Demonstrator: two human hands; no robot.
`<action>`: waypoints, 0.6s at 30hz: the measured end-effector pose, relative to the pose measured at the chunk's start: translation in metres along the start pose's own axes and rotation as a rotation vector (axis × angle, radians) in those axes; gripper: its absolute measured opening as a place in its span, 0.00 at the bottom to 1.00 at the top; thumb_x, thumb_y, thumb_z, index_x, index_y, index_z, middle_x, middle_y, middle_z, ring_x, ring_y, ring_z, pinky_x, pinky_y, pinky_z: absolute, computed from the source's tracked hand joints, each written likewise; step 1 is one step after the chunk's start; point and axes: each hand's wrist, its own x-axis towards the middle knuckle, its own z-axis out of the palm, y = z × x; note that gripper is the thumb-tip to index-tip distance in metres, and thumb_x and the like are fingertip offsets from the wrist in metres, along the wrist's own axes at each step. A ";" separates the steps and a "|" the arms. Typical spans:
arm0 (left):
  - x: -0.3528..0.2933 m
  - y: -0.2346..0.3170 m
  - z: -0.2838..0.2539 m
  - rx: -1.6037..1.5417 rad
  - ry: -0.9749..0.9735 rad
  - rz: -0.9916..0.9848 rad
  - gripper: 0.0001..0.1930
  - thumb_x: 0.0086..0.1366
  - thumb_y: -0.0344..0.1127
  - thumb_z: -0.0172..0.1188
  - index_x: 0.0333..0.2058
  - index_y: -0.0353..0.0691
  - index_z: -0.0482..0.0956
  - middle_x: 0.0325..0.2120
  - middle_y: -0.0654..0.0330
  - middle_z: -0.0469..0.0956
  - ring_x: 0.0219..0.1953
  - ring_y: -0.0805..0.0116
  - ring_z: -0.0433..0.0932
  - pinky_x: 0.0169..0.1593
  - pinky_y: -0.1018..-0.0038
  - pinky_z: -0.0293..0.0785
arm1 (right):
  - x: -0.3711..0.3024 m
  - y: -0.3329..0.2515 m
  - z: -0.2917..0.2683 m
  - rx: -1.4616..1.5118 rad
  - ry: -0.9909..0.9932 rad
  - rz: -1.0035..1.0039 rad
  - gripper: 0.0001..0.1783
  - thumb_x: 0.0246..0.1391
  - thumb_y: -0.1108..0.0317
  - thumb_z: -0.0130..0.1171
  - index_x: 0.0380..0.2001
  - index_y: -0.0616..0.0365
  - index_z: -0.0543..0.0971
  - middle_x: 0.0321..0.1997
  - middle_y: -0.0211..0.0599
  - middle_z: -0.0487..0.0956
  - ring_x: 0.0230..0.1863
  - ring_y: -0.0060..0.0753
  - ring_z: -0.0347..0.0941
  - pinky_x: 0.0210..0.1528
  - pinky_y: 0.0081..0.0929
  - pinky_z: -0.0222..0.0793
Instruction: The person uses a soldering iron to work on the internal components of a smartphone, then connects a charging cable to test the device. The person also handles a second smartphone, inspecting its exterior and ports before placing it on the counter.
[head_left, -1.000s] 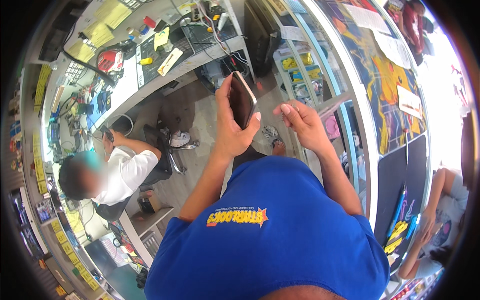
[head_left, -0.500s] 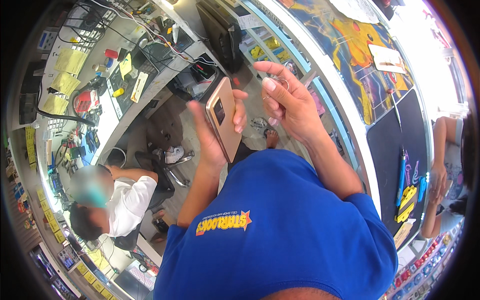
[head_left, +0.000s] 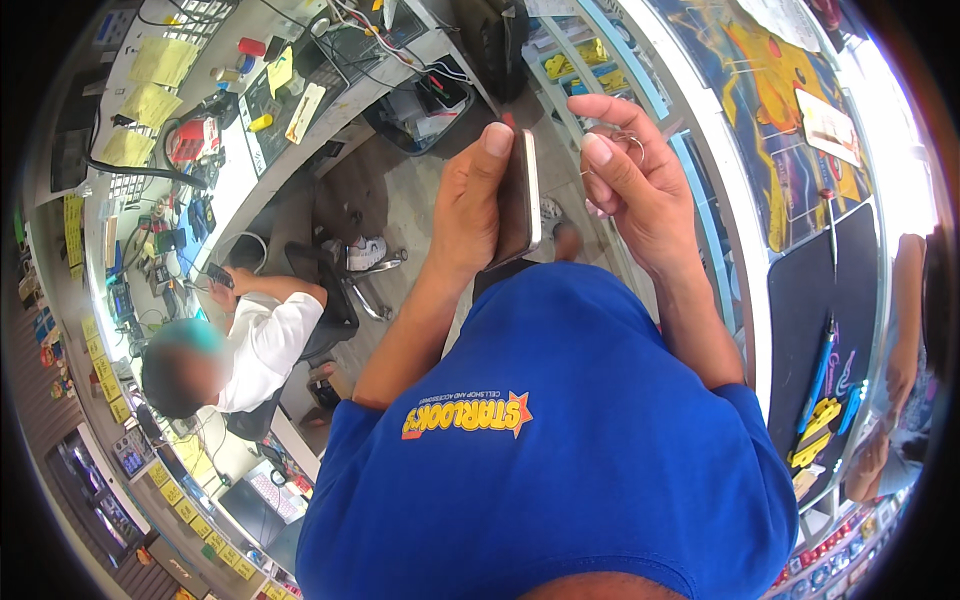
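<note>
Clock positions take the phone (head_left: 531, 200) as dial centre, with 12 o'clock at the top of the view. The phone is in the air beyond the blue shirt (head_left: 545, 430), tilted on edge, its pale side edge upward and its dark face toward 9 o'clock.

Left hand (head_left: 468, 205), 9 o'clock: grip closed firmly around the phone, thumb near the upper end; the other fingers are largely hidden.

Right hand (head_left: 645, 195), 3 o'clock: clear of the phone. Grip nearly closed, thumb against the curled fingers, retaining a thin metal loop (head_left: 642, 150); forefinger extended toward 10 o'clock. The exact contact is partly hidden.

Left desk (head_left: 229, 185), 9 to 11 o'clock: carries notes, cables and tools. A person in a white shirt (head_left: 265, 345) sits at 8 o'clock, holding a dark device (head_left: 217, 272).

Right desk (head_left: 756, 300), 2 to 4 o'clock: carries a white card (head_left: 827, 125), a black mat (head_left: 815, 290), a blue pen (head_left: 818, 372) and a yellow tool (head_left: 817, 432).
</note>
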 end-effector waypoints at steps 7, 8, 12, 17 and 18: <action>-0.002 0.007 0.007 0.050 -0.026 -0.017 0.35 0.83 0.67 0.38 0.26 0.45 0.70 0.16 0.67 0.66 0.19 0.79 0.61 0.26 0.78 0.56 | -0.004 0.003 0.000 0.099 -0.006 -0.063 0.21 0.73 0.68 0.62 0.66 0.57 0.77 0.29 0.15 0.70 0.27 0.08 0.61 0.29 0.13 0.52; -0.001 0.005 0.006 0.026 -0.043 -0.037 0.34 0.83 0.66 0.38 0.27 0.44 0.71 0.16 0.67 0.66 0.18 0.78 0.61 0.26 0.78 0.56 | -0.004 0.003 0.000 0.061 0.018 -0.069 0.20 0.74 0.68 0.61 0.65 0.57 0.77 0.29 0.15 0.70 0.28 0.08 0.61 0.29 0.13 0.53; 0.003 -0.004 0.001 -0.207 -0.261 -0.180 0.30 0.84 0.62 0.39 0.32 0.43 0.72 0.15 0.67 0.66 0.18 0.78 0.62 0.26 0.79 0.56 | -0.001 0.000 0.000 -0.051 0.079 -0.073 0.18 0.75 0.66 0.60 0.64 0.55 0.79 0.30 0.15 0.72 0.30 0.08 0.64 0.32 0.13 0.57; -0.003 0.005 0.008 -0.199 -0.359 -0.205 0.20 0.83 0.51 0.51 0.47 0.38 0.78 0.29 0.62 0.79 0.25 0.75 0.78 0.30 0.77 0.75 | 0.001 0.007 0.000 -0.150 0.061 -0.123 0.16 0.78 0.65 0.55 0.62 0.56 0.79 0.36 0.20 0.78 0.36 0.10 0.68 0.40 0.15 0.66; -0.001 0.007 0.010 -0.175 -0.358 -0.204 0.19 0.83 0.50 0.52 0.47 0.38 0.78 0.30 0.62 0.80 0.26 0.74 0.79 0.31 0.76 0.76 | 0.001 0.009 -0.002 -0.165 0.058 -0.129 0.16 0.78 0.65 0.55 0.62 0.56 0.79 0.36 0.21 0.78 0.36 0.10 0.69 0.40 0.16 0.67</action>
